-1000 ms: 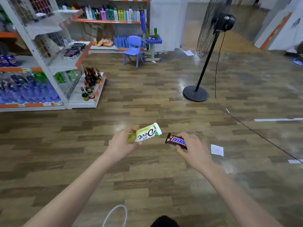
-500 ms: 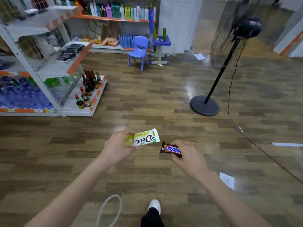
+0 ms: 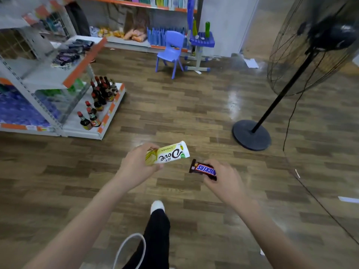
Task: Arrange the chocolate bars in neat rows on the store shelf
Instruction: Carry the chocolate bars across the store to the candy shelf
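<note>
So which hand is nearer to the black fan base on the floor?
Right. The right hand, holding the Snickers bar, sits just below and left of the fan base. The left hand, holding the Dove bar, is farther left.

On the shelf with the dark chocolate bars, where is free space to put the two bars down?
The middle shelf is bare in front of the dark bars, toward its orange edge. The bottom shelf is crowded with sauce bottles, except its front corner.
</note>
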`<state>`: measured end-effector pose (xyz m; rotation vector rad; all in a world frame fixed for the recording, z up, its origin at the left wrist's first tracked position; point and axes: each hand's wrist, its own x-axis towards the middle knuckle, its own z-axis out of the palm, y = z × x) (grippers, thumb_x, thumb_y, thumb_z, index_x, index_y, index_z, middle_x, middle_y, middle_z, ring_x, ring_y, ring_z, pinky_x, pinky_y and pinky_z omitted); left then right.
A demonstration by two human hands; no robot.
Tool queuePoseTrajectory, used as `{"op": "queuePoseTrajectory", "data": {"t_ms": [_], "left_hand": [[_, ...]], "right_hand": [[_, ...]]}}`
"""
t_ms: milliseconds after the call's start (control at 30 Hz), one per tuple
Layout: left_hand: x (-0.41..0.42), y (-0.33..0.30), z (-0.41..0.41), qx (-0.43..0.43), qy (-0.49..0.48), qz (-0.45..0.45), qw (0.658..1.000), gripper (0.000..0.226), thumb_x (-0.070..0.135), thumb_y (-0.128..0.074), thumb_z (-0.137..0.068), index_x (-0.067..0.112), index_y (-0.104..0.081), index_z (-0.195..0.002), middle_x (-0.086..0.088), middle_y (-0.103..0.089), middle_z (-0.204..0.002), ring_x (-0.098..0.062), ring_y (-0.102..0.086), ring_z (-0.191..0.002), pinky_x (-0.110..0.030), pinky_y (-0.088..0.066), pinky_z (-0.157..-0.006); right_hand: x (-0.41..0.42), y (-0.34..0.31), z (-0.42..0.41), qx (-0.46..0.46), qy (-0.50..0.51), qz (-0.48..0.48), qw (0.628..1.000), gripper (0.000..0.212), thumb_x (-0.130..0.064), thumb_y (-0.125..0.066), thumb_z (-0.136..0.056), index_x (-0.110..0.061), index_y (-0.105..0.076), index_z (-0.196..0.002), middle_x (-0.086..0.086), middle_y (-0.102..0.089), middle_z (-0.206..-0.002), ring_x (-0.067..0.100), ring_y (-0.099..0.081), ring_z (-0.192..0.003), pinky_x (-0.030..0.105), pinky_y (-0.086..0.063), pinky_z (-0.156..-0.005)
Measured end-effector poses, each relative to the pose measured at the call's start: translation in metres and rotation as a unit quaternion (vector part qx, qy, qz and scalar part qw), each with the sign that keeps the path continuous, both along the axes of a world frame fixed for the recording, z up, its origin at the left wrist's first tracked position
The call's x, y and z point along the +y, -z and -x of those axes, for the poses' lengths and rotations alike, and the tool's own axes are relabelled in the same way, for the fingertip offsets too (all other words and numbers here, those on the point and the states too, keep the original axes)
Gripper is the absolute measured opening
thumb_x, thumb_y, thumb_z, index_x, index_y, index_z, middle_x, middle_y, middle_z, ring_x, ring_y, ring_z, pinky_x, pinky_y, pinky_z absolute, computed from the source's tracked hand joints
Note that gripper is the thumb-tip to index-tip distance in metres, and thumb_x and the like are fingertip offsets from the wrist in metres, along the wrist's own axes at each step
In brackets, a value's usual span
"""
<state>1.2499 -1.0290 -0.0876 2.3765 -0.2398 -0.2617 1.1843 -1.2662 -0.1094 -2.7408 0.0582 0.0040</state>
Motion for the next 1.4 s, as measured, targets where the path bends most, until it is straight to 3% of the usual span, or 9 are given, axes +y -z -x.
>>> {"op": "queuePoseTrajectory", "data": {"t_ms": [133, 233, 433, 733, 1033, 1167, 1267, 1400], "left_hand": [[-0.015, 0.008, -0.078, 0.015, 0.007, 0.002, 1.000, 0.043, 0.029, -0.077, -0.073, 0.028, -0.056, -0.112, 0.012, -0.060, -0.105, -0.014, -0.056, -0.091, -0.035, -0.048, -0.078], [-0.021, 0.007, -0.144, 0.012, 0.005, -0.003, 1.000, 0.044, 0.027, -0.077, -0.073, 0.028, -0.057, -0.111, 0.011, -0.062, -0.106, -0.014, -0.056, -0.100, -0.038, -0.048, -0.086], [-0.037, 0.000, -0.275, 0.005, 0.007, -0.039, 0.999, 0.046, 0.030, -0.077, -0.072, 0.027, -0.057, -0.113, 0.007, -0.063, -0.109, -0.019, -0.055, -0.103, -0.042, -0.048, -0.086], [-0.077, 0.004, -0.420, 0.014, -0.004, -0.052, 0.999, 0.048, 0.030, -0.076, -0.075, 0.028, -0.054, -0.117, 0.015, -0.056, -0.102, -0.016, -0.053, -0.103, -0.042, -0.048, -0.086], [-0.136, 0.018, -0.583, 0.020, -0.063, -0.018, 0.998, 0.043, 0.027, -0.075, -0.075, 0.029, -0.055, -0.114, 0.009, -0.062, -0.107, -0.019, -0.054, -0.102, -0.045, -0.048, -0.084], [-0.164, 0.015, -0.641, 0.020, -0.089, -0.009, 0.996, 0.039, 0.026, -0.075, -0.075, 0.028, -0.056, -0.109, 0.013, -0.060, -0.098, -0.019, -0.055, -0.097, -0.044, -0.049, -0.081], [-0.175, 0.018, -0.675, 0.017, -0.109, 0.001, 0.994, 0.036, 0.026, -0.075, -0.075, 0.036, -0.053, -0.100, 0.019, -0.057, -0.092, -0.016, -0.055, -0.095, -0.041, -0.048, -0.080], [-0.171, 0.023, -0.714, 0.022, -0.145, 0.019, 0.989, 0.040, 0.030, -0.076, -0.073, 0.042, -0.048, -0.099, 0.015, -0.060, -0.100, -0.017, -0.054, -0.098, -0.045, -0.048, -0.083]], "right_hand": [[-0.014, 0.007, -0.080, 0.005, -0.001, -0.005, 1.000, 0.033, -0.029, -0.058, -0.083, -0.028, -0.055, -0.116, -0.006, -0.064, -0.098, 0.016, -0.057, -0.089, 0.028, -0.039, -0.069], [-0.024, 0.010, -0.147, 0.019, 0.000, -0.005, 1.000, 0.034, -0.029, -0.058, -0.083, -0.029, -0.055, -0.117, -0.006, -0.064, -0.098, 0.015, -0.056, -0.088, 0.028, -0.038, -0.068], [-0.046, 0.002, -0.275, 0.032, 0.001, -0.004, 0.999, 0.033, -0.031, -0.058, -0.084, -0.027, -0.056, -0.116, -0.003, -0.064, -0.099, 0.018, -0.057, -0.091, 0.035, -0.047, -0.077], [-0.082, 0.002, -0.428, 0.034, -0.010, -0.036, 0.999, 0.027, -0.028, -0.057, -0.084, -0.027, -0.058, -0.111, -0.009, -0.058, -0.090, 0.014, -0.054, -0.086, 0.030, -0.041, -0.069], [-0.148, 0.011, -0.612, 0.046, -0.063, -0.045, 0.996, 0.029, -0.025, -0.058, -0.079, -0.029, -0.060, -0.108, -0.009, -0.062, -0.093, 0.015, -0.055, -0.088, 0.032, -0.046, -0.071], [-0.177, 0.011, -0.683, 0.048, -0.091, -0.035, 0.994, 0.026, -0.027, -0.058, -0.079, -0.029, -0.059, -0.105, -0.010, -0.062, -0.090, 0.015, -0.054, -0.086, 0.033, -0.045, -0.071], [-0.188, 0.011, -0.729, 0.048, -0.113, -0.029, 0.992, 0.026, -0.027, -0.057, -0.080, -0.030, -0.058, -0.106, -0.011, -0.062, -0.090, 0.014, -0.054, -0.086, 0.035, -0.046, -0.073], [-0.188, 0.010, -0.779, 0.047, -0.138, -0.043, 0.988, 0.029, -0.026, -0.058, -0.079, -0.030, -0.059, -0.107, -0.011, -0.063, -0.093, 0.014, -0.053, -0.089, 0.036, -0.045, -0.076]]}}
